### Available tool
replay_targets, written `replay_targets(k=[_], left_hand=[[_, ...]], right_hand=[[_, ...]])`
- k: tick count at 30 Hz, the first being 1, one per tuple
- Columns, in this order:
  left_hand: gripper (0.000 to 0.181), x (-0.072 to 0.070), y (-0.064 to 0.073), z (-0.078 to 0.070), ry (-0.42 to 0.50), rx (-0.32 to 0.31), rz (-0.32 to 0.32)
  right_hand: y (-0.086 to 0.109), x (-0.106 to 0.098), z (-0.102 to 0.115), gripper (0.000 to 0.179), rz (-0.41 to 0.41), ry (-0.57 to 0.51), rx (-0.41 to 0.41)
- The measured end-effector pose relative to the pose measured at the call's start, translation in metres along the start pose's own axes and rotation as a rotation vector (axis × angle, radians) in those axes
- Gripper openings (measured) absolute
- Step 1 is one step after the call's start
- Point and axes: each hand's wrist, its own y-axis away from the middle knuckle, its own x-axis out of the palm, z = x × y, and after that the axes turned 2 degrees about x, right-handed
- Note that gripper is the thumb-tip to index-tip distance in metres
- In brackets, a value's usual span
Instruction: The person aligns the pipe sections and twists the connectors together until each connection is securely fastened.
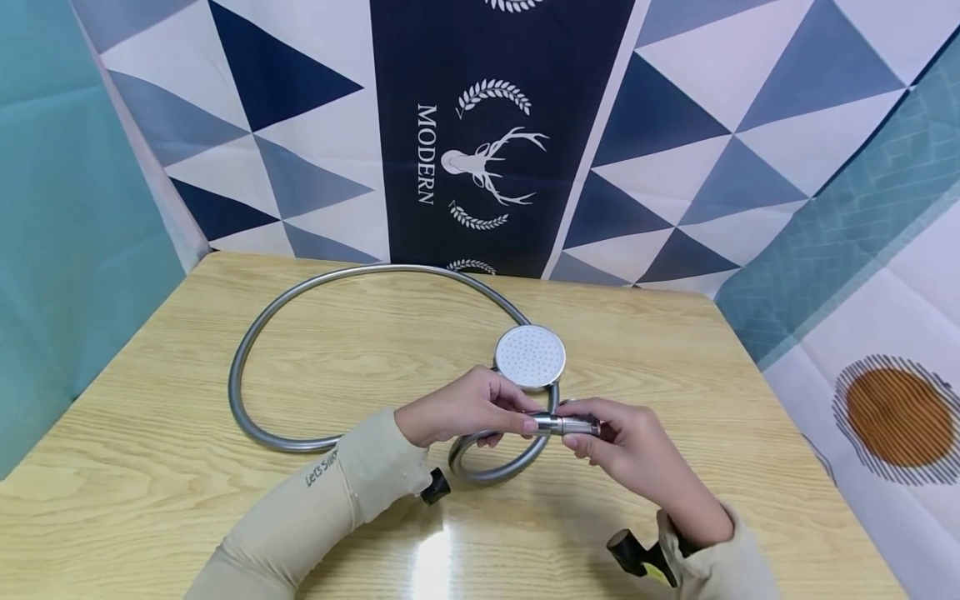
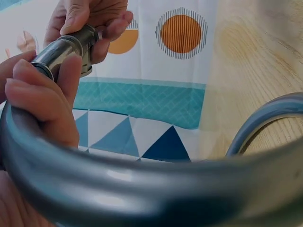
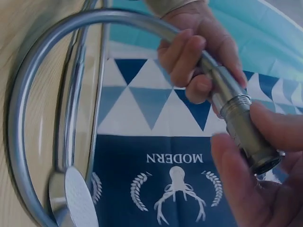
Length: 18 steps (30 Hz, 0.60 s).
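Note:
A grey metal shower hose (image 1: 238, 358) loops over the table, and my left hand (image 1: 480, 408) grips it at its end nut (image 3: 226, 87). My right hand (image 1: 622, 429) pinches a short cylindrical metal fitting (image 3: 251, 135) between thumb and fingers. The fitting and the hose end are in line and touching, with a few threads showing at the joint in the right wrist view. Just beyond the hands lies a round shower head (image 1: 531, 357), its white spray face up. Its handle is mostly hidden behind the left hand in the head view.
The wooden table (image 1: 187, 500) reaches back to a patterned cloth (image 1: 307, 108) hung behind it. More cloth hangs at the left and right sides. A small hose loop stands close under the hands. Black camera mounts (image 1: 637, 554) sit at both wrists.

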Motion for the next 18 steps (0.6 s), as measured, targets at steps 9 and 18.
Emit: replay_targets(k=[9, 18], left_hand=[[0.022, 0.0018, -0.0025, -0.0008, -0.040, 0.003, -0.034], [0.024, -0.0025, -0.0011, 0.0014, 0.002, 0.028, 0.052]], right_hand=[[-0.0022, -0.0051, -0.0046, 0.026, 0.136, -0.357, 0.268], [-0.0026, -0.0042, -0.0088, 0.020, 0.110, -0.435, 0.214]])
